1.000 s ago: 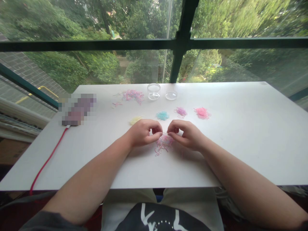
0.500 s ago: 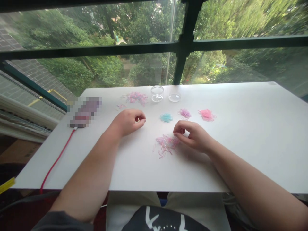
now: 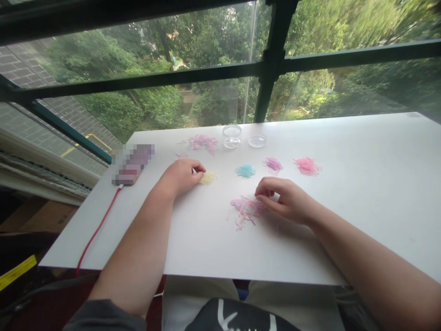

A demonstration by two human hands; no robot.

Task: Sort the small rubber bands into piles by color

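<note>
My left hand [image 3: 182, 176] is closed in a pinch at the left edge of a small pile of pale yellow rubber bands [image 3: 208, 178]. Thumb and fingertips of my right hand [image 3: 280, 197] press together over a loose, mixed pile of pink, lilac and pale rubber bands [image 3: 245, 209]. What either pinch holds, if anything, is too small to make out. Beyond my right hand lie sorted piles of turquoise bands [image 3: 245, 171], purple bands [image 3: 273, 164] and pink bands [image 3: 308, 166].
A clear round jar [image 3: 232, 137] stands at the back of the white table [image 3: 361, 184], beside a shallow clear lid [image 3: 257, 141]. Another mixed heap of bands [image 3: 203, 143] lies left of the jar. At far left is a blurred-out phone [image 3: 133, 164] with a red cable [image 3: 102, 225].
My left hand has shifted slightly, and the yellow pile beside it now shows. My right hand stays over the mixed pile, still pinched. The whole view has swung a little left.
</note>
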